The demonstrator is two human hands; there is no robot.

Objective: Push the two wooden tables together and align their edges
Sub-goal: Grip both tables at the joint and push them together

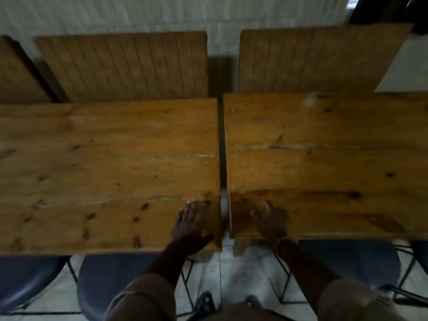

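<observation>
1. Right now we stand at the narrow dark gap (pixel 221 158) that runs up the centre of the frame, with the left table (pixel 108 172) filling the left half and the right table (pixel 324 163) filling the right half.
2. Our left hand (pixel 191 224) lies flat and spread on the near right corner of the left table, fingers pointing away from us; it presses on the wood and grasps nothing.
3. Our right hand (pixel 269 220) rests on the near left corner of the right table. It is blurred, so we cannot tell how far the fingers curl or whether they hook the edge.
4. As we judge it, the tables are nearly together but not yet touching, and the edges do not line up: the right table's near edge sits higher in the frame than the left table's, and so does its far edge.
5. Pinching is the main risk, in our view. Both hands sit just beside the gap, and a thumb slipping over an edge as it closes would be caught.
6. Pushing only at the near corners could swing a table, closing the gap near us while it stays open at the far end.
7. The blue chairs (pixel 111 281) tucked under the near edges at the bottom of the frame could snag a table leg and jolt the push.
</observation>
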